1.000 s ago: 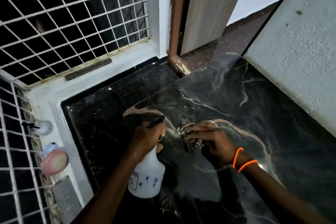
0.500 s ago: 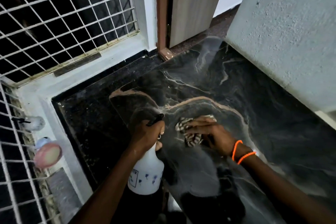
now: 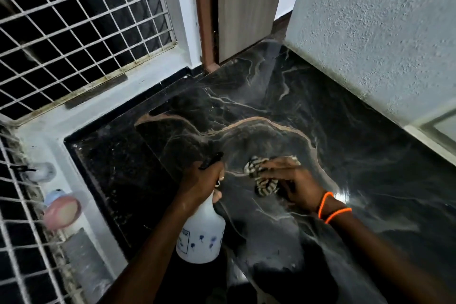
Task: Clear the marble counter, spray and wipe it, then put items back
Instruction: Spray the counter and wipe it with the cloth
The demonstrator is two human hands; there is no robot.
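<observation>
The right hand [image 3: 294, 184] lies flat on a striped cloth [image 3: 262, 181], fingers [image 3: 276, 164] spread and pointing left, pressing the cloth onto the marble counter [image 3: 345, 131]. The cloth is bunched, its striped folds showing at the fingertips and under the palm, and it sits near the middle of the slab. 2 orange bands [image 3: 332, 210] circle that wrist.

The left hand [image 3: 201, 181] is closed round the neck of a white spray bottle [image 3: 202, 234], which hangs below the fist with its body tilted toward the near edge of the counter. Its black trigger head [image 3: 212, 160] points far and right, toward the cloth. Whether a finger is on the trigger cannot be told. The 2 hands are just beside each other, the bottle left of the cloth.

The relation that matters is where unwiped stone lies from the cloth. The slab runs long from the far left corner toward the near right, and most of its open surface stretches to the right and far side of the right hand, which is the hand nearer to it. Judging from this, the step in hand is wiping, with sweeps outward to the right the likely demand.

No items stand on the visible slab. A grilled window [image 3: 74, 32] lies far left, a rough wall [image 3: 382, 32] on the right, and a door [image 3: 246, 2] at the far end.
</observation>
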